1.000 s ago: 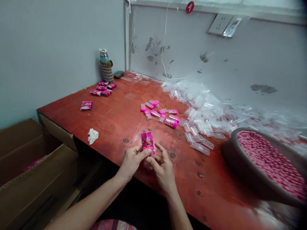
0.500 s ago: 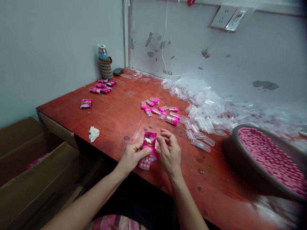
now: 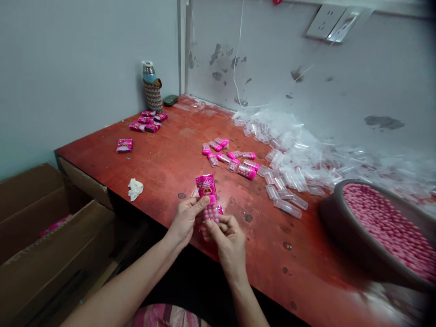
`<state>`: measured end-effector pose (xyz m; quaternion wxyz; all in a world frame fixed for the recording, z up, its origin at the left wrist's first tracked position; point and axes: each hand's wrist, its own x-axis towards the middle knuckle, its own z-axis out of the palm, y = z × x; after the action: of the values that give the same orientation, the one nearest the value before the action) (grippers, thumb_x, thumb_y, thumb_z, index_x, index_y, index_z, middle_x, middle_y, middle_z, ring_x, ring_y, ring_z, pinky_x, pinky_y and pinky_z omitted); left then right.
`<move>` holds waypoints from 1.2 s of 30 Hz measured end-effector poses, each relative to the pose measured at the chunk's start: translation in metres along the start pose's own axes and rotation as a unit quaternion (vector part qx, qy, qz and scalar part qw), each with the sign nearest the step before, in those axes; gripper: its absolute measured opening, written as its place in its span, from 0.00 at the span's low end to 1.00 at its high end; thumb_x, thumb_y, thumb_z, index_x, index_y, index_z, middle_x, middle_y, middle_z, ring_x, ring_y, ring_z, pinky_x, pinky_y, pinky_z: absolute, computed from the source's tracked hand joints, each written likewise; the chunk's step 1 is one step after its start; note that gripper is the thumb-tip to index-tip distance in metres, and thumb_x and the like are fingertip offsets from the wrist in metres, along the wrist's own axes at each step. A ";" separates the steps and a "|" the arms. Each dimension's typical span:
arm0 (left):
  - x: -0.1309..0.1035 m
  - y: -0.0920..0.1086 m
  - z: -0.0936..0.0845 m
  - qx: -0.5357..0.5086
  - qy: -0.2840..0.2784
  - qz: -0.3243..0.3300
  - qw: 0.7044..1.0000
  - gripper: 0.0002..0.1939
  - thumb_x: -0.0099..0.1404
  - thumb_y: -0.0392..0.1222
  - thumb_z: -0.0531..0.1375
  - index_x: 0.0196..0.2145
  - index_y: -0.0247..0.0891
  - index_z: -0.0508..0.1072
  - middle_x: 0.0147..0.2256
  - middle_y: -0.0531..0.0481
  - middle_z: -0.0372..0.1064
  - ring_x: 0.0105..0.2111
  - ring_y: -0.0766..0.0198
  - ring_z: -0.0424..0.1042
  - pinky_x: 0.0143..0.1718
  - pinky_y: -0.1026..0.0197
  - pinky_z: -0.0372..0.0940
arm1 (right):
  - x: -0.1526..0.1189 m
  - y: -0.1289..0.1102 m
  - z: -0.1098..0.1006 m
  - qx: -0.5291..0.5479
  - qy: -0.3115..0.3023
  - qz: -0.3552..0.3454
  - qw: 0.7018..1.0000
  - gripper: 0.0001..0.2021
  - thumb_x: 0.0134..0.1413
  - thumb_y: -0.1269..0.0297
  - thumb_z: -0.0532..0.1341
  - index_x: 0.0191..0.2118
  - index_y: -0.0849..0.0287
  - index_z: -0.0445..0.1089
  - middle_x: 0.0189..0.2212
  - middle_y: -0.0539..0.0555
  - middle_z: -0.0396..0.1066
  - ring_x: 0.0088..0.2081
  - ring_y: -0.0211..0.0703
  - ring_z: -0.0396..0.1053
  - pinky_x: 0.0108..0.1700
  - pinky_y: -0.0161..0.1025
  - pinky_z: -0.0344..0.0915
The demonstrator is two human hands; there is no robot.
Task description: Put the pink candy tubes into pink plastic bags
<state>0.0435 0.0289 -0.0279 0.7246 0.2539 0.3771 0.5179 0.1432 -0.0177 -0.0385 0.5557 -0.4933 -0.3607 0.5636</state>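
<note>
Between my two hands, above the table's front edge, is a clear container of pink balls (image 3: 211, 212) with a printed pink packet (image 3: 206, 185) against it. My left hand (image 3: 185, 219) pinches both from the left, its thumb on the front. The fingers of my right hand (image 3: 226, 234) are closed on the container's lower end. Another bit of pink wrapper shows behind it. Farther back on the table lie several filled containers with pink caps (image 3: 245, 171).
Right of centre, clear containers (image 3: 296, 159) are heaped along the wall. A dark basin (image 3: 340, 227) of pink balls stands at the right. Pink packets (image 3: 153, 127), a bottle (image 3: 153, 93) and crumpled tissue (image 3: 135, 189) are at left. A cardboard box (image 3: 78, 236) sits below.
My right hand has moved down and left and closed on the container's lower end. The packet and container have tilted and risen slightly. The view has shifted a little.
</note>
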 end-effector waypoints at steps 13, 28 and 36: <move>-0.002 0.007 -0.003 0.036 -0.049 -0.045 0.997 0.11 0.53 0.42 0.60 0.23 0.30 0.71 0.16 0.51 0.65 0.14 0.71 0.60 0.15 0.68 0.55 | 0.003 0.002 -0.001 0.046 -0.010 0.016 0.999 0.09 0.45 0.65 0.63 0.30 0.62 0.63 0.21 0.49 0.71 0.17 0.32 0.65 0.20 0.29 0.63; 0.000 -0.005 0.007 -0.005 0.002 -0.072 0.997 0.10 0.48 0.39 0.64 0.26 0.27 0.72 0.24 0.44 0.70 0.20 0.68 0.67 0.21 0.68 0.62 | -0.003 0.009 0.003 -0.003 0.047 -0.008 0.999 0.09 0.44 0.64 0.63 0.31 0.61 0.64 0.20 0.47 0.68 0.19 0.32 0.65 0.22 0.29 0.65; -0.015 -0.011 0.007 0.022 -0.029 -0.045 0.998 0.13 0.53 0.46 0.60 0.29 0.30 0.70 0.16 0.54 0.62 0.09 0.72 0.56 0.08 0.67 0.54 | 0.000 0.014 0.003 0.138 0.025 0.048 0.989 0.09 0.43 0.66 0.64 0.28 0.61 0.62 0.18 0.47 0.69 0.14 0.29 0.61 0.16 0.26 0.57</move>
<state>0.0524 0.0109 -0.0280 0.7520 0.2678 0.3781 0.4689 0.1363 -0.0192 -0.0513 0.5995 -0.4430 -0.2409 0.6215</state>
